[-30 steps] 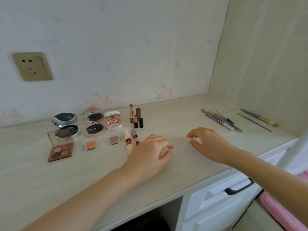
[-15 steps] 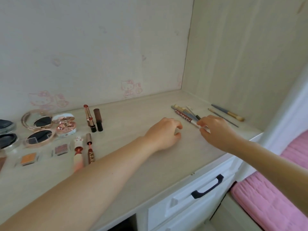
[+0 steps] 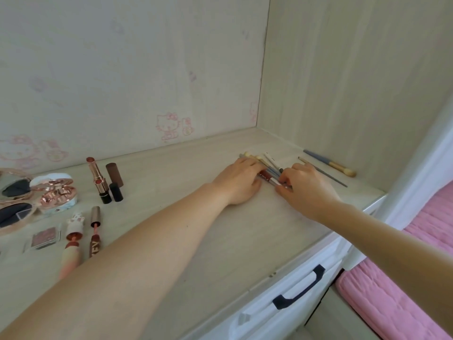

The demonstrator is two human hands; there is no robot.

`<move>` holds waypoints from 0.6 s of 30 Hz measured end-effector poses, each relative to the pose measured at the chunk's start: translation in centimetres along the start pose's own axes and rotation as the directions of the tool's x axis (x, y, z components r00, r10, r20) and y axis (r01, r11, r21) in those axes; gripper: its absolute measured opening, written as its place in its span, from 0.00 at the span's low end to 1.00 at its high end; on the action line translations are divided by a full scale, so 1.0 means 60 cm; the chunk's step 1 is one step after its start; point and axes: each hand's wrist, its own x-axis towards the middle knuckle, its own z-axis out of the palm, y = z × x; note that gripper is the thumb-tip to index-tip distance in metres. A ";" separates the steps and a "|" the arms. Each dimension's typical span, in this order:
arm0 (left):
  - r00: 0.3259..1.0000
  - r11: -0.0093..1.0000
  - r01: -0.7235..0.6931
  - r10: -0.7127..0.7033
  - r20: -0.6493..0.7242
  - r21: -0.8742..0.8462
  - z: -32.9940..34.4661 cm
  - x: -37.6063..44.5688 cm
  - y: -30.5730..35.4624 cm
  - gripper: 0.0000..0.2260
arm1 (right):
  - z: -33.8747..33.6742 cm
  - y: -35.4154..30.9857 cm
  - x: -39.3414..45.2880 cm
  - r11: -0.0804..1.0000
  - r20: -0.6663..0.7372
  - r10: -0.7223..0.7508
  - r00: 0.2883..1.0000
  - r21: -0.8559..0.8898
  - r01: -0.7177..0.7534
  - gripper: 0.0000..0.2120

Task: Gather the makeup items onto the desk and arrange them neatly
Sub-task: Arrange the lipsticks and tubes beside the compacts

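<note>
Nearest the camera, below the bench (image 3: 220, 241) edge, sits a white drawer with a dark handle (image 3: 300, 288), and to the right of it a pink quilted bed (image 3: 404, 290). Both forearms reach out over the bench toward its far right corner.

The left hand (image 3: 239, 182) lies palm down with its fingertips curled against the near-left end of a bundle of pencils and brushes (image 3: 268, 169); its grip looks closed around that end, though the fingers hide the contact. The right hand (image 3: 306, 185) meets the bundle from the other side, fingers bent and pinching the near-right end, so the grip there is clamped on the sticks. The bundle lies directly between the two grips, touching both, its long axis running from far-left to near-right. That axis is what the coming move turns on, I judge: both hands are equally near, and squeezing inward should square the sticks before they are carried leftward.

Beyond the right grip, well to its far right, a blue-handled brush (image 3: 328, 164) and a thin grey stick (image 3: 323, 171) lie loose, roughly parallel to the bundle, not yet gathered.

Far to the left of the left grip stand an open lipstick (image 3: 98, 177) and its brown cap (image 3: 114, 174), with lip gloss tubes (image 3: 94, 231), a small eyeshadow pan (image 3: 44, 238) and open compacts (image 3: 57, 195) nearer the edge.
</note>
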 end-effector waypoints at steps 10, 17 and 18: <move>0.999 0.999 -0.030 0.031 -0.036 0.041 -0.017 -0.033 -0.004 0.08 | -0.002 -0.015 -0.019 0.995 0.052 0.029 0.998 0.096 -0.034 0.08; 1.000 0.999 -0.026 0.026 0.011 0.023 -0.063 -0.093 -0.003 0.04 | -0.030 -0.050 -0.044 0.974 0.085 0.030 0.996 0.220 -0.048 0.07; 0.999 0.999 -0.033 0.033 0.005 0.024 -0.070 -0.105 -0.004 0.04 | -0.035 -0.058 -0.047 0.968 0.085 0.029 0.996 0.246 -0.049 0.06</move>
